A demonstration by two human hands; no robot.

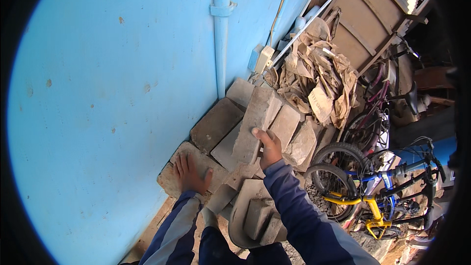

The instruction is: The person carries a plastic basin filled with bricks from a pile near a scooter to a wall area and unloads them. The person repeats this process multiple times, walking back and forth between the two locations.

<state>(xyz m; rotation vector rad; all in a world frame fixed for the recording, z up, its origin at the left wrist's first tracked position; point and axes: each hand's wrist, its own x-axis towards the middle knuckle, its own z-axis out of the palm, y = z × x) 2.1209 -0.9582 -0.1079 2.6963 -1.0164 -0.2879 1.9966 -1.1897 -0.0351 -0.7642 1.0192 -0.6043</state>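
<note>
My right hand grips the near right end of a long grey concrete block, its thumb lying on the top face. That block rests at a slant on the pile. On another concrete block by the wall, my left hand lies flat with its fingers spread. Between my forearms, close to my legs, a grey metal tub holds a few block pieces. A dark brown block sits against the wall behind my left hand.
A blue wall with a vertical pipe borders the pile on the left. Crumpled brown paper sacks lie beyond the blocks. Several bicycles, one with a yellow frame, stand at the right. A brown panel leans at the back.
</note>
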